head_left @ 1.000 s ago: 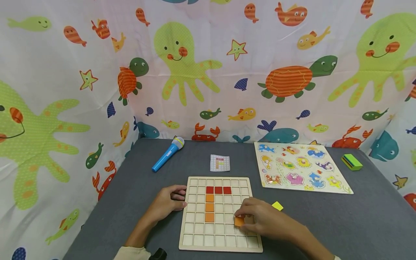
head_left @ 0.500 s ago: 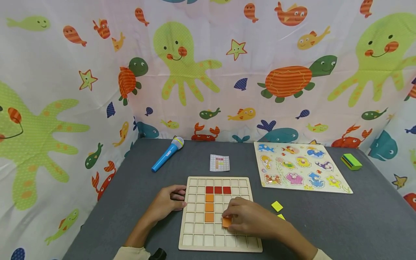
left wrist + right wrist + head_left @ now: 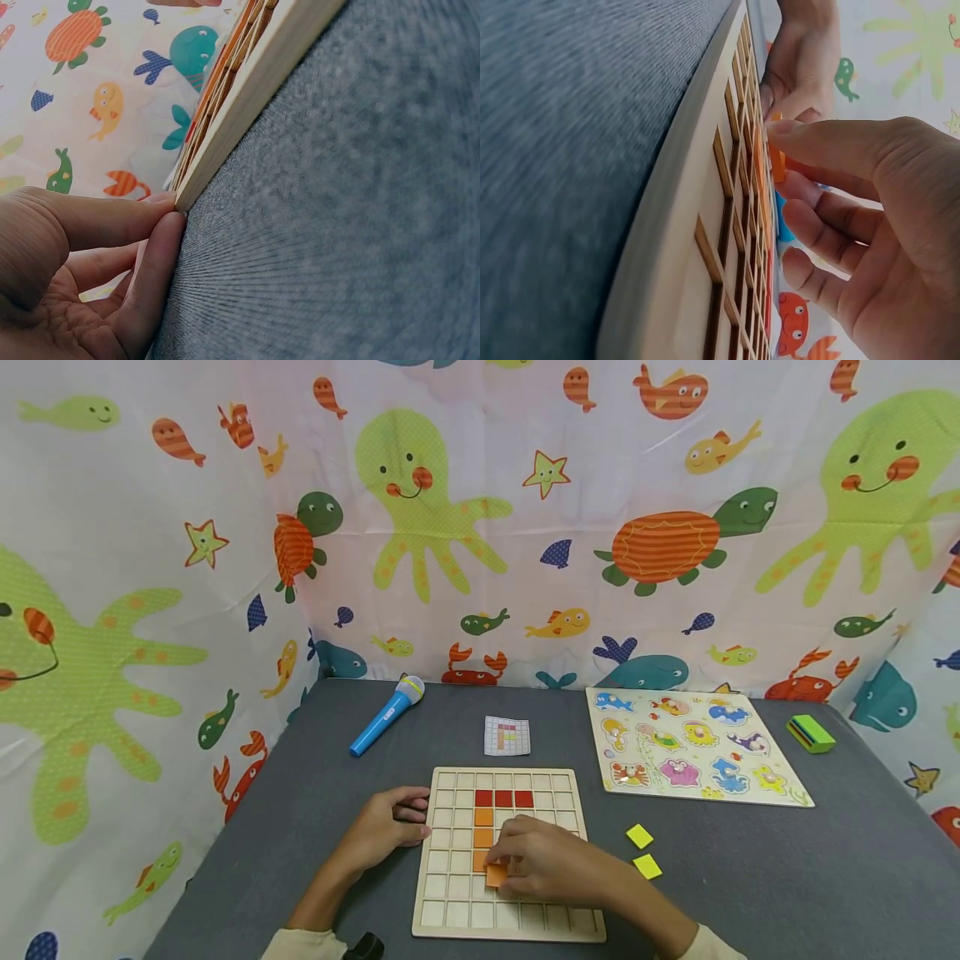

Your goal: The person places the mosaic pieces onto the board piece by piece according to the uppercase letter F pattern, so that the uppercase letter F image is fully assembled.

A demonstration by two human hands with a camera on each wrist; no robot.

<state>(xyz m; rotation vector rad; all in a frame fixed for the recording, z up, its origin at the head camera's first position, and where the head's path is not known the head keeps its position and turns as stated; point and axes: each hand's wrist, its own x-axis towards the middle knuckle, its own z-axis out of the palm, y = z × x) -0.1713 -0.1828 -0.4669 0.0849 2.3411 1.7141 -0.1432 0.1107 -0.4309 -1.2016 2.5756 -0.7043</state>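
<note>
A wooden grid board (image 3: 442, 910) lies on the grey table. Three red square tiles (image 3: 504, 798) form a row near its top, and three orange tiles (image 3: 483, 838) run down below the leftmost red one. At the board's left edge, my left hand (image 3: 386, 831) touches the rim, thumb and finger meeting there in the left wrist view. Over the board, my right hand (image 3: 543, 860) pinches another orange tile (image 3: 496, 876) between thumb and fingers. That tile is tilted, just right of and below the lowest orange tile; in the right wrist view it shows edge-on above the grid.
Two yellow tiles (image 3: 640, 836) lie right of the board, beside my right forearm. Behind the board is a small pattern card (image 3: 507, 737). A blue toy microphone (image 3: 387, 716), a sea-animal puzzle (image 3: 697, 747) and a green block-shaped stack (image 3: 811, 734) lie farther back.
My right hand has moved left across the board with the orange tile, toward the orange column. Its forearm has uncovered the second yellow tile. The left hand stays at the board's edge.
</note>
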